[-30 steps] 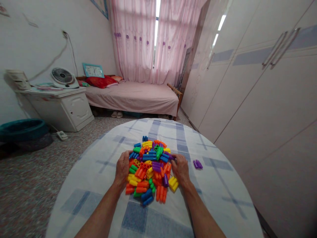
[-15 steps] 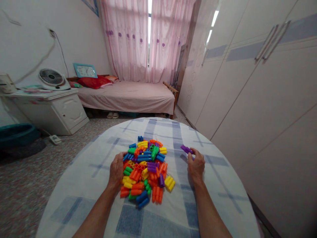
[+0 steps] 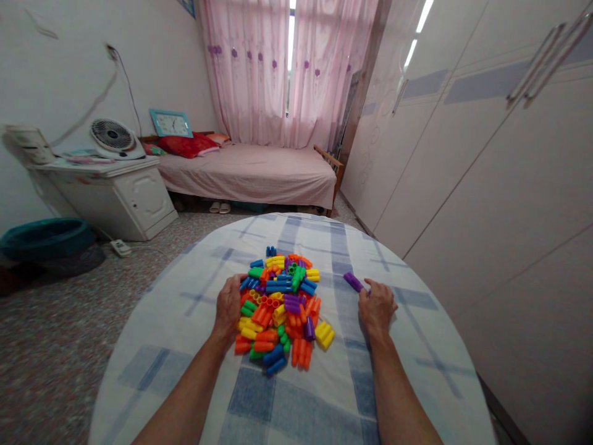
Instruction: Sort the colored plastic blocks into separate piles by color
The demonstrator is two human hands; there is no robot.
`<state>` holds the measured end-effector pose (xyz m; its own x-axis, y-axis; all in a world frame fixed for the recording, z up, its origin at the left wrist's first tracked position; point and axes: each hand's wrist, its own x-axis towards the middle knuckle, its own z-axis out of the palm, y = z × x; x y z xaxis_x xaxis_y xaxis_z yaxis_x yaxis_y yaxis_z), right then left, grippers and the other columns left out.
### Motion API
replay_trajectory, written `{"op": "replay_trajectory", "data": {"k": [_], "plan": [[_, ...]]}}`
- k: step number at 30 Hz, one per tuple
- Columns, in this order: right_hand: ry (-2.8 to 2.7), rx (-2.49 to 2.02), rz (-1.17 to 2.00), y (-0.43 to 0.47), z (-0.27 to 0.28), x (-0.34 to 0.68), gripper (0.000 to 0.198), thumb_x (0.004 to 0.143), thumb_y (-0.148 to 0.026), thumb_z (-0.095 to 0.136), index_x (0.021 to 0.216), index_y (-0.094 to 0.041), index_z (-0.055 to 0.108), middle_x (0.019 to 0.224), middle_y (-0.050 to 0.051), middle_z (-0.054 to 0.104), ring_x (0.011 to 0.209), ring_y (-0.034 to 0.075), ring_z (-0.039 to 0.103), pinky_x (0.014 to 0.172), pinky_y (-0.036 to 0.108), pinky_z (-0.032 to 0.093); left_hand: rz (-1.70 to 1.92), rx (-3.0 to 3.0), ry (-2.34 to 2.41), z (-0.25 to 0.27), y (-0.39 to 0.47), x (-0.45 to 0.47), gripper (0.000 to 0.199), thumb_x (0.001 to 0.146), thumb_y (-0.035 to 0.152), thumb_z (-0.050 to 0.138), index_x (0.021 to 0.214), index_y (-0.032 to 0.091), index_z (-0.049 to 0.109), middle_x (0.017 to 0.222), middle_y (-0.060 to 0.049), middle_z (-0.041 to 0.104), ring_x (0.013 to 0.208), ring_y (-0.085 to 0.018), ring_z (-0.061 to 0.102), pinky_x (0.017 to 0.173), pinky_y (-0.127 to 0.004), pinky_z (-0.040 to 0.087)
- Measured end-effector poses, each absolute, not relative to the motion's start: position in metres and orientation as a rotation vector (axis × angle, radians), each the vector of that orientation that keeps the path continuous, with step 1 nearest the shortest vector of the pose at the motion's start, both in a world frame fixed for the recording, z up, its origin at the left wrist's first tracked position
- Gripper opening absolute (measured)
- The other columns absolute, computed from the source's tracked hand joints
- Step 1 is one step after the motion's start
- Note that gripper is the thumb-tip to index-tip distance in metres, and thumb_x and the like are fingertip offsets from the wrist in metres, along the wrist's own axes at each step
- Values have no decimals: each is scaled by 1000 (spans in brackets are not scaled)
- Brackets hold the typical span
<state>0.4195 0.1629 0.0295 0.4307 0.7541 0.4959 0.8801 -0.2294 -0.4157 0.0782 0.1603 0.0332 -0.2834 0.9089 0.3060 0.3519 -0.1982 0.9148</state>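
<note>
A heap of plastic toy building blocks (image 3: pixel 278 309), made of joined tubes in orange, yellow, green, blue and purple, lies mid-table. My left hand (image 3: pixel 228 307) rests against the heap's left side with its fingers stretched out, its fingertips partly hidden at the edge. To the right of the heap, a purple block (image 3: pixel 353 282) lies slanted on the cloth. Beside it, my right hand (image 3: pixel 378 309) is low over the table, fingers apart and fingertips close to the block's near end; whether they touch it is hard to tell.
A checked blue-and-white cloth covers the round table (image 3: pixel 296 408). Beyond stand a pink-covered bed (image 3: pixel 250 170), a white cabinet (image 3: pixel 148 201) with a fan (image 3: pixel 113 136), and a teal basin (image 3: pixel 46 238). Tall wardrobes (image 3: pixel 509 198) line the right side.
The purple block, held in my right hand before, now lies on the cloth with the fingers loosened from it. My left hand stays beside the heap. The whole view has shifted slightly.
</note>
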Motion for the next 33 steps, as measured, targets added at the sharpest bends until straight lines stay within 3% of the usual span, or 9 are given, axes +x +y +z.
{"op": "replay_trajectory", "data": {"k": [3, 8, 11, 14, 20, 26, 33], "plan": [[-1491, -1775, -173, 165, 44, 403, 28, 83, -25, 48, 105, -18, 64, 106, 11, 64, 107, 27, 51, 91, 43, 37, 1499, 1477, 1589, 36, 160, 79, 49, 92, 50, 26, 97, 18, 63, 97, -7, 63, 97, -20, 57, 90, -34, 43], [-1895, -1282, 428, 152, 79, 352, 22, 82, -33, 58, 99, -21, 66, 99, 4, 68, 95, 19, 58, 87, 34, 43, 1488, 1513, 1609, 34, 161, 78, 48, 92, 49, 25, 97, 18, 63, 96, -6, 64, 95, -20, 58, 89, -34, 44], [-2066, -1187, 565, 139, 90, 327, 30, 76, -34, 68, 103, -22, 66, 101, 3, 66, 95, 18, 57, 86, 32, 43, 1473, 1549, 1601, 29, 162, 75, 47, 92, 46, 25, 100, 19, 62, 98, -6, 63, 96, -20, 58, 90, -34, 44], [-2172, -1215, 526, 133, 88, 314, 32, 70, -30, 73, 101, -21, 66, 96, 3, 65, 92, 18, 56, 83, 32, 42, 1464, 1554, 1602, 26, 163, 74, 47, 92, 46, 24, 102, 19, 61, 98, -6, 63, 97, -20, 58, 89, -35, 45], [-2161, -1266, 496, 137, 74, 311, 20, 81, -19, 58, 98, -21, 67, 97, 3, 66, 93, 18, 57, 85, 32, 42, 1486, 1517, 1622, 34, 161, 77, 49, 92, 49, 25, 97, 18, 63, 96, -6, 64, 94, -20, 58, 89, -35, 45], [-1905, -1355, 446, 149, 77, 334, 25, 84, -25, 51, 105, -21, 63, 99, 5, 68, 90, 19, 62, 83, 33, 46, 1476, 1483, 1616, 32, 162, 76, 50, 92, 51, 25, 98, 19, 64, 100, -7, 64, 99, -22, 57, 92, -36, 43], [-1338, -1659, -106, 170, 63, 424, 33, 81, -28, 44, 104, -16, 64, 101, 11, 66, 90, 22, 60, 84, 36, 45, 1509, 1428, 1602, 39, 160, 81, 51, 91, 53, 27, 94, 18, 64, 96, -7, 65, 94, -21, 58, 88, -35, 45]]}}
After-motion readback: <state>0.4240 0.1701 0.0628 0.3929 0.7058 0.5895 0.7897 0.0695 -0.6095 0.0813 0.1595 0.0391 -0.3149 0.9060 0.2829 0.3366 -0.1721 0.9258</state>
